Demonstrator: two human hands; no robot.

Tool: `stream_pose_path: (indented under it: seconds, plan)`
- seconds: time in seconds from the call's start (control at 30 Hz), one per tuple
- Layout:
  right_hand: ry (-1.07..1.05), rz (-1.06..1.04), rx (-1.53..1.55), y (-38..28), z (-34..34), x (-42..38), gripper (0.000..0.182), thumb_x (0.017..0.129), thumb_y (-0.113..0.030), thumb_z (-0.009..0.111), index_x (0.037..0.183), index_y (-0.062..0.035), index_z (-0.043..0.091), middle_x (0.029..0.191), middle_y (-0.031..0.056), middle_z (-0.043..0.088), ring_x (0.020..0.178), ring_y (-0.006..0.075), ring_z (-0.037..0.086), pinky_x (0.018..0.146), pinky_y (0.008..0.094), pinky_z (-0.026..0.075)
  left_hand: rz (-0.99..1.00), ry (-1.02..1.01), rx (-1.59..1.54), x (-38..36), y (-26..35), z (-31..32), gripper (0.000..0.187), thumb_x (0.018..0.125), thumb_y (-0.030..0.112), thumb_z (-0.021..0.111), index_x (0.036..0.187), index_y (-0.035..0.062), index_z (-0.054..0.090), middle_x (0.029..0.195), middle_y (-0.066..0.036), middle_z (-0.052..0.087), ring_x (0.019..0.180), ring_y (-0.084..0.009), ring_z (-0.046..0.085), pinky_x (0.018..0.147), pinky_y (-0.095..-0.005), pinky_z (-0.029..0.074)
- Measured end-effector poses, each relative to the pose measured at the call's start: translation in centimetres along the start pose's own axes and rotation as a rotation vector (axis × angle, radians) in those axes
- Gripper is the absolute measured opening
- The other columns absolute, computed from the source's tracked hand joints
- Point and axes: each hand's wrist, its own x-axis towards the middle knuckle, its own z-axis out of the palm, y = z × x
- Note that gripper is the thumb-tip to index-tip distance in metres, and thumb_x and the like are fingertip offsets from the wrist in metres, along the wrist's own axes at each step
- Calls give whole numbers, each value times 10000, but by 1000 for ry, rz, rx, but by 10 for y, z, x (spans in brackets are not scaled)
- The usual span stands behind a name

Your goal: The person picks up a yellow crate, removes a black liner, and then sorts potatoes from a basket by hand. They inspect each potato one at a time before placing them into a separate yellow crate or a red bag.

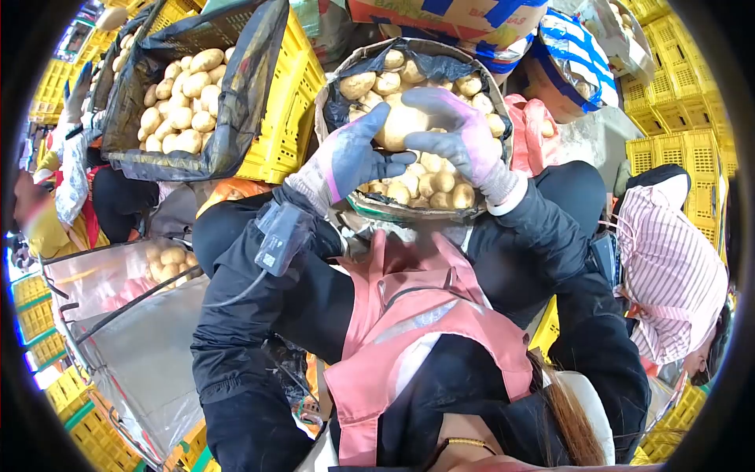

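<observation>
A large pale potato [402,124] is held up between my two gloved hands, over a round container [324,118] lined with dark plastic and full of potatoes [440,189]. My left hand [351,161], in a grey and lilac glove, curls against the potato's left side. On the other side, my right hand [465,140] has its fingers bent round the potato's right edge. The fingers partly cover the potato, so its full outline does not show.
To the left, a yellow crate [287,118] with black lining holds more potatoes. A grey-lined bin [141,330] with potatoes is at lower left. Taped cardboard boxes [562,67] stand behind. Co-workers sit at both sides, one in a striped garment [676,267]. Stacked yellow crates [680,169] are at right.
</observation>
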Motion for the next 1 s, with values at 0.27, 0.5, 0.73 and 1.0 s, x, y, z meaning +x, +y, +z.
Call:
stream_pose_path:
  seconds: [0.27,0.5,0.73,1.0]
  plan:
    - [234,176,459,5,-21,-7,342,916,-242,646,1187,-34,631,1110,69,650,1003,154,615,907,277,478,343,-17,71,-5,19,37,497,960,280,585,1367,39,432,1283,-84,520,1169,-199,539,969,-352,474]
    - [-117,550,1108,30,-22,-3,437,990,-343,522,1289,-25,522,1161,128,633,977,267,664,816,359,558,583,126,316,18,21,24,586,849,166,733,1363,13,497,1356,-100,525,1229,-152,477,1048,-306,385]
    - [-121,531,1183,40,-11,1,410,960,-298,591,1281,-55,514,1173,85,621,989,199,650,837,331,545,788,346,925,22,23,36,693,740,183,806,1342,63,485,1253,-103,542,1092,-221,568,986,-339,452]
    - [-95,415,734,52,-4,27,369,971,-356,560,1194,-63,573,1054,64,648,909,167,637,811,306,517,518,272,-188,20,42,16,353,934,332,588,1168,68,570,1030,-51,605,925,-129,617,811,-276,510]
